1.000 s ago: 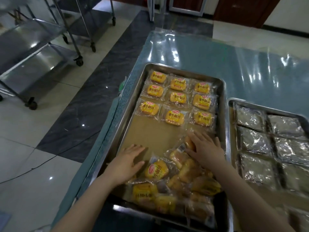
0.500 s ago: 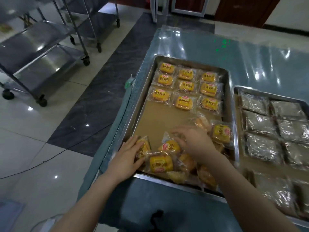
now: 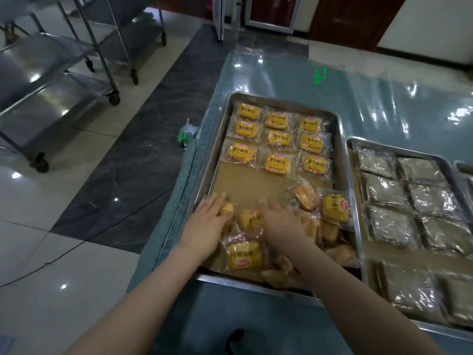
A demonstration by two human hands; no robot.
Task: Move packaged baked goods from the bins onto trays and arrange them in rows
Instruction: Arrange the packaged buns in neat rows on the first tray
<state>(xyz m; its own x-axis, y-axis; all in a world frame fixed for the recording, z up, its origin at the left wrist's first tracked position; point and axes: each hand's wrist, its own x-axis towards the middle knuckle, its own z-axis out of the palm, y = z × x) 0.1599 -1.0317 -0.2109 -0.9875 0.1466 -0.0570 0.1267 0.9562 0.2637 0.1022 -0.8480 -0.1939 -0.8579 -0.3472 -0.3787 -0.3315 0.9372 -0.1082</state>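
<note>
- my left hand (image 3: 207, 222) lay palm down, fingers straight and close together, on a small packet (image 3: 227, 209) by the left wall of the tray (image 3: 212, 162).
- my right hand (image 3: 281, 221) lay flat just beside it, fingers loosely spread over the loose heap of yellow packets (image 3: 245, 254) at the tray's near end.
- nine arranged packets (image 3: 277, 139) sat in three rows at the far end, with bare brown paper (image 3: 245, 183) between them and the heap.
- a second tray (image 3: 352, 160) of silvery packs (image 3: 384, 190) stood just to the right on the glossy surface (image 3: 281, 78).
</note>
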